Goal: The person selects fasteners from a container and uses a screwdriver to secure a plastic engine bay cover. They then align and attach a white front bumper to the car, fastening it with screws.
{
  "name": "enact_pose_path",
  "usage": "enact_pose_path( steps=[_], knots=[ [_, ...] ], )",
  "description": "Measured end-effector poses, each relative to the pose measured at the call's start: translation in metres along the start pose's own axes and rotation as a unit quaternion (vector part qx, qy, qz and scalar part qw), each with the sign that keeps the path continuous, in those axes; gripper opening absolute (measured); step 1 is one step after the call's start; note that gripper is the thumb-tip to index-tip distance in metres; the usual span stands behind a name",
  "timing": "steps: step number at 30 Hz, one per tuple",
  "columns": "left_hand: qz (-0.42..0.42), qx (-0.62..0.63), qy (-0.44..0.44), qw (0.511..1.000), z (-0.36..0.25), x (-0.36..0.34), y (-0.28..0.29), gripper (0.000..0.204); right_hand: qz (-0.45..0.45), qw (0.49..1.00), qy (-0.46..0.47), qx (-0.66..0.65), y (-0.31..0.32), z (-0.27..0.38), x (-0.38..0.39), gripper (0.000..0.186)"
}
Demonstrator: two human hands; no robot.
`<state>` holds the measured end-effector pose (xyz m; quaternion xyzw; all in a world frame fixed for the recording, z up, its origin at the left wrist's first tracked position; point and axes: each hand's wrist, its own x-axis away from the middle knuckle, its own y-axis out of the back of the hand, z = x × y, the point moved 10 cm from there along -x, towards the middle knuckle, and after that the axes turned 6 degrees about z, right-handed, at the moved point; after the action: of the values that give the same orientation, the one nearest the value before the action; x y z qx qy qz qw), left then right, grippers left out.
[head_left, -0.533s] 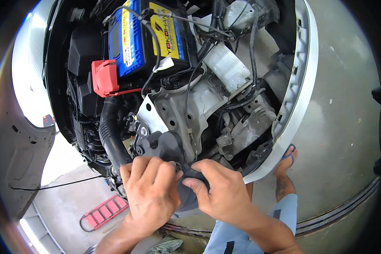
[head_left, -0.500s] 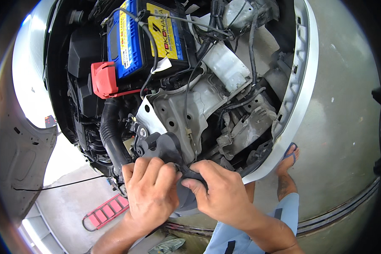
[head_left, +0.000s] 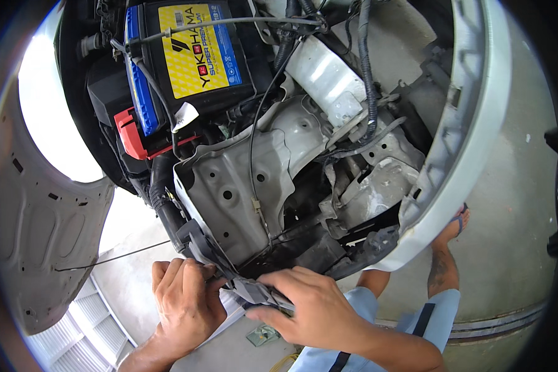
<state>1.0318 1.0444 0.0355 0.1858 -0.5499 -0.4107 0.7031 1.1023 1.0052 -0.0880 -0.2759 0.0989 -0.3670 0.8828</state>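
Observation:
Both my hands are at a dark grey moulded plastic part (head_left: pixel 248 286), low in the view beside the open engine bay. My left hand (head_left: pixel 189 299) is closed, its curled fingers and thumb at the part's left end. On the other end, my right hand (head_left: pixel 313 304) grips with the fingers above and the thumb below. The part appears nearly edge-on, and its far side is hidden. Just beyond it lies a bare grey metal panel (head_left: pixel 229 167) with round holes and a thin cable (head_left: pixel 252 146) across it.
A blue and black car battery (head_left: pixel 192 56) with a red terminal cover (head_left: pixel 129 133) sits at upper left. A black corrugated hose (head_left: pixel 162 198) runs near my left hand. The pale bumper edge (head_left: pixel 471 161) curves down the right. The raised bonnet (head_left: pixel 49 204) stands at left.
The view has shifted. The plastic part has turned from showing a broad face to nearly edge-on. My left hand is lower and further left, and my hands are wider apart.

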Motion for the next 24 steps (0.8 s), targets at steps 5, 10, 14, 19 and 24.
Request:
enact_pose_path(
  steps=[5,10,14,19,24],
  knots=[
    [-0.011,0.019,-0.015,1.000,0.003,0.002,-0.005,0.036,0.054,0.988,0.100,-0.106,-0.002,-0.013,0.006,0.052],
    [0.031,0.045,-0.023,0.998,0.004,-0.001,-0.008,0.041,0.065,0.982,0.138,-0.110,-0.011,-0.016,0.007,0.052],
    [0.079,0.061,0.010,0.995,0.005,0.002,-0.008,0.037,0.048,0.987,0.141,-0.063,-0.009,-0.012,0.008,0.044],
    [0.084,0.105,0.069,0.988,0.010,0.009,-0.009,0.031,0.022,0.991,0.120,-0.060,-0.004,-0.009,0.012,0.052],
    [0.121,0.088,0.132,0.980,0.016,0.017,-0.021,0.020,-0.013,0.990,0.125,-0.060,-0.005,-0.008,0.014,0.046]
  ],
)
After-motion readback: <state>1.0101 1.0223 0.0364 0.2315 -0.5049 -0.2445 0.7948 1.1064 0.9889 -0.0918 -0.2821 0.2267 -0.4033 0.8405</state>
